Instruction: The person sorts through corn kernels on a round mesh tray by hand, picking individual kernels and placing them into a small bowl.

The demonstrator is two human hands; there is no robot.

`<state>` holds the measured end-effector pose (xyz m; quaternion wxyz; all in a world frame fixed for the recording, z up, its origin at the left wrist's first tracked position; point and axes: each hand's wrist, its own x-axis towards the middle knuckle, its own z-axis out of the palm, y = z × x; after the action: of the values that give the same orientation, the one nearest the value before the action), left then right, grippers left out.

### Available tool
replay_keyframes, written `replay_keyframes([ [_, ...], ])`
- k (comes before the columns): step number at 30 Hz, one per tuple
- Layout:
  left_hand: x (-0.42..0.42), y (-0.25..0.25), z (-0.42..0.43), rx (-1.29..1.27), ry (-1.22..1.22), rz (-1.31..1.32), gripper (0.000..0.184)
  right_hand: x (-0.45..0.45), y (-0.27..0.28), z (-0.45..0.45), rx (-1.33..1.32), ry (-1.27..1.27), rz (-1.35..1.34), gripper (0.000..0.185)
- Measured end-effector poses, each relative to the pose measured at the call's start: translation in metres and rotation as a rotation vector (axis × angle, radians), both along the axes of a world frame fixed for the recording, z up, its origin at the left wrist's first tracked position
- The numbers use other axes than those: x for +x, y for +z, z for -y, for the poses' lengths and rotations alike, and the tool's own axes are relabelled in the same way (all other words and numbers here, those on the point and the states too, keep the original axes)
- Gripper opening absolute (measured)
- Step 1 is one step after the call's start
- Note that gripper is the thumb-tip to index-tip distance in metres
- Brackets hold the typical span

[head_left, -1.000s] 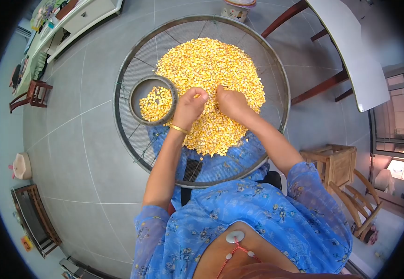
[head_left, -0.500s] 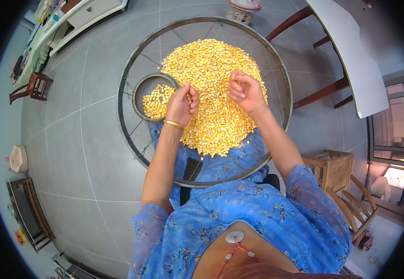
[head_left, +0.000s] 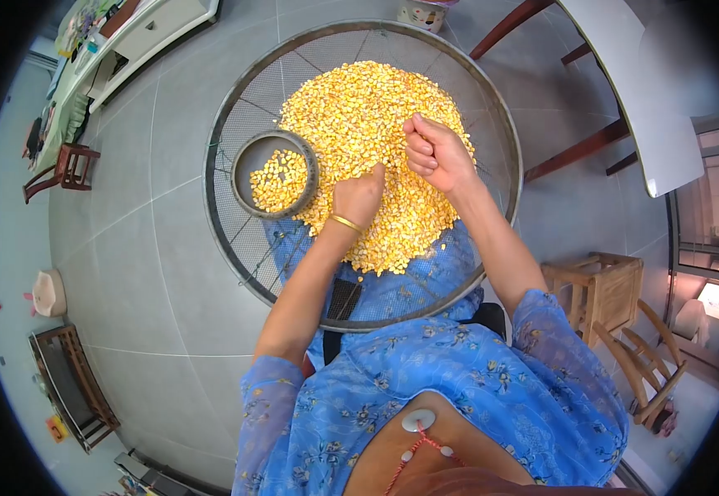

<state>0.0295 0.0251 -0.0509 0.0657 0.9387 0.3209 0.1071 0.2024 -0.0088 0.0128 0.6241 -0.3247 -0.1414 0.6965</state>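
A heap of yellow corn kernels [head_left: 367,107] lies on a round mesh sieve [head_left: 501,107] across my lap. My left hand [head_left: 359,198], with a gold bangle at the wrist, is at the middle of the heap, fingers closed and pointing into the kernels; its fingertips are hidden. Above the heap's right side, my right hand [head_left: 440,153] is curled closed, and anything inside it is hidden. A round grey bowl [head_left: 241,178] holding some kernels rests on the sieve to the left of my left hand.
A white table [head_left: 657,107] with dark red legs stands at the upper right. Wooden chairs [head_left: 616,293] are at the lower right. A small stool [head_left: 70,165] and a white cabinet [head_left: 148,33] stand at the left. A patterned bin [head_left: 422,15] is beyond the sieve.
My left hand has moved right, away from the bowl, and down to the kernels. My right hand rose from the heap earlier and remains above its right side, curled.
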Motion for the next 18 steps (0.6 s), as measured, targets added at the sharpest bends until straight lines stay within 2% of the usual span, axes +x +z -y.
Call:
replay_keyframes([
  [7, 0.003, 0.001, 0.001, 0.019, 0.0, -0.009, 0.004, 0.001, 0.006, 0.001, -0.006, 0.025, 0.108, 0.024],
  [11, 0.003, 0.004, 0.005, -0.034, 0.033, -0.108, 0.005, 0.002, 0.003, 0.0, -0.013, 0.0, 0.175, 0.024],
  [13, 0.002, 0.0, 0.006, -0.035, 0.044, -0.12, 0.007, 0.002, 0.0, -0.001, -0.036, -0.028, 0.292, 0.024],
  [16, 0.0, 0.006, 0.005, -0.046, 0.057, -0.094, 0.007, 0.0, -0.002, -0.002, -0.069, -0.101, 0.24, 0.023],
  [18, -0.002, 0.012, 0.003, -0.202, 0.087, -0.041, 0.009, 0.0, 0.0, -0.003, -0.085, -0.135, 0.208, 0.022],
])
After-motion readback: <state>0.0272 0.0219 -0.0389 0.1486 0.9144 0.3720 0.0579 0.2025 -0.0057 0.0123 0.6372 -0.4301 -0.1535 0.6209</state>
